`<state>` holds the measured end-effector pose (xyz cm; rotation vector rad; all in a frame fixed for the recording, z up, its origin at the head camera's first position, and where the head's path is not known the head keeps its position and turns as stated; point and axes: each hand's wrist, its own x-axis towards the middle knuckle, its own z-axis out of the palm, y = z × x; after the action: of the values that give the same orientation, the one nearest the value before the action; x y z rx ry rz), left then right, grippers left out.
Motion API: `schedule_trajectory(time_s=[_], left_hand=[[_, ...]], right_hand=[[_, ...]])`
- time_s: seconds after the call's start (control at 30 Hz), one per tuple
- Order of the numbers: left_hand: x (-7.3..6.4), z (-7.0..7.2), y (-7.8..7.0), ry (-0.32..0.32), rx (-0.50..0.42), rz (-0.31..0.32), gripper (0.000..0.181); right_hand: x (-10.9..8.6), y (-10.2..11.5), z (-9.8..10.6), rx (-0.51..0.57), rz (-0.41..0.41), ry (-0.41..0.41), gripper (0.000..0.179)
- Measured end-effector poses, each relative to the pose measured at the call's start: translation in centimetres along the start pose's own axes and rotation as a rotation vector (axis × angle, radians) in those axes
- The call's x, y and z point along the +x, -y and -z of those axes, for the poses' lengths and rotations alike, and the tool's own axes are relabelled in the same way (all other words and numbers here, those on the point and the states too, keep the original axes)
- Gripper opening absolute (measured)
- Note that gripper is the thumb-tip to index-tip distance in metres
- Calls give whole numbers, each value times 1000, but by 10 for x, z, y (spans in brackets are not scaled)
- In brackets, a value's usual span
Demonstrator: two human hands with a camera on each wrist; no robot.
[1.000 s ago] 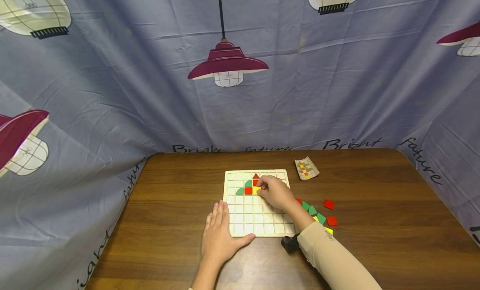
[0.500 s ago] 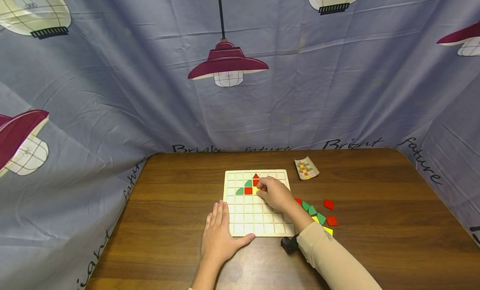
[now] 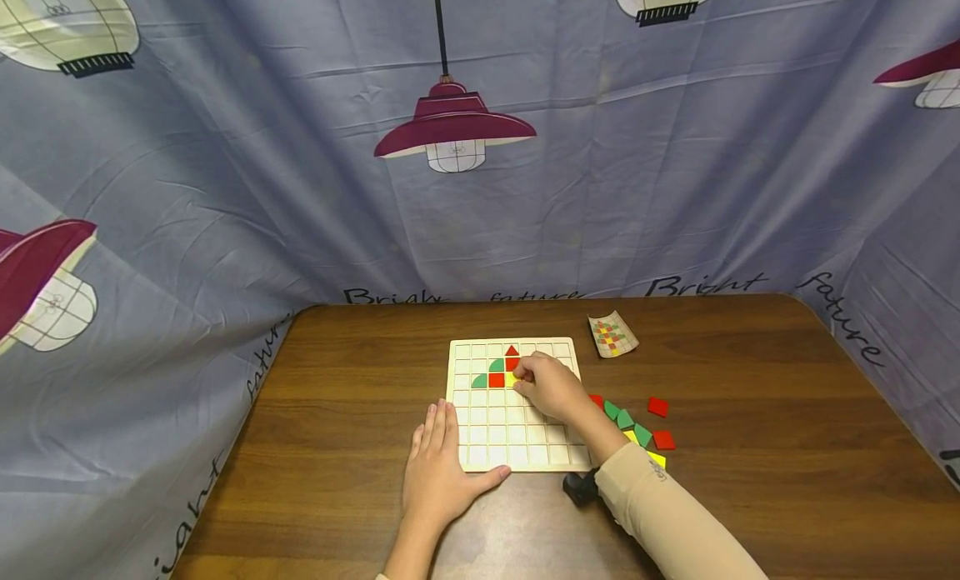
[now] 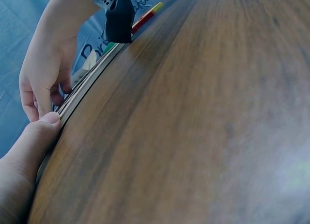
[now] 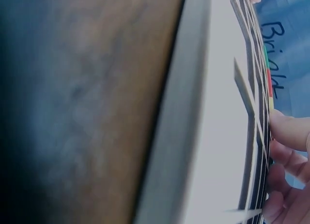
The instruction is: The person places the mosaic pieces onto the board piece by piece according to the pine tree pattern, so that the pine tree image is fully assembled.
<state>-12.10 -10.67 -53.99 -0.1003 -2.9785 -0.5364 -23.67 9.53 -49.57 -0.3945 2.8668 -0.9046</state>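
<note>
A cream grid board (image 3: 517,447) lies on the wooden table. On it sit a red triangle (image 3: 512,351), red square tiles (image 3: 497,380) and green quarter-circle tiles (image 3: 480,382), side by side in neighbouring cells. My right hand (image 3: 551,387) bends over the board, thumb and fingertips pinching a yellow square tile (image 3: 512,380) beneath the upper red square; the hand covers part of it. In the right wrist view the thumb (image 5: 289,129) is right at the yellow edge. My left hand (image 3: 437,472) rests with straight fingers along the board's left edge, its thumb at the front rim.
Loose red, green and yellow tiles (image 3: 626,419) lie right of the board, partly behind the right forearm. A small pattern card (image 3: 612,335) with a coloured design lies at the back right. A black wrist camera (image 3: 579,488) hangs under the right wrist. Behind the table (image 3: 352,380) hangs a printed curtain (image 3: 315,147).
Both hands stay in place. The right fingertips shift only very slightly at the yellow tile, and the head view tilts a touch.
</note>
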Motion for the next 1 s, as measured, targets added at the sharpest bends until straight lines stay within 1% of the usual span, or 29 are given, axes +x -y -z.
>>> schedule_trajectory(time_s=[0.1,0.27,0.37,0.5,0.67,0.83,0.9,1.0], left_hand=[[0,0,-1,-2,-2,-1,131],[0,0,-2,4,-3,1,132],[0,0,-2,8,-4,3,132],[-1,1,-2,13,-4,1,132],[-2,2,-3,12,-13,6,132],[-3,1,-1,-10,-12,0,132],[-3,1,-1,-21,-14,-4,132],[-3,0,-1,-25,-19,-5,132]], right_hand=[[-2,-2,3,23,29,8,11],[-11,-9,13,123,68,55,19],[-21,-13,23,159,73,82,24],[-34,-23,40,180,57,83,27],[-49,-46,62,161,42,59,29],[-61,-78,79,115,12,-13,29],[-67,-92,85,79,-1,-48,29],[-76,-110,92,28,-33,-78,30]])
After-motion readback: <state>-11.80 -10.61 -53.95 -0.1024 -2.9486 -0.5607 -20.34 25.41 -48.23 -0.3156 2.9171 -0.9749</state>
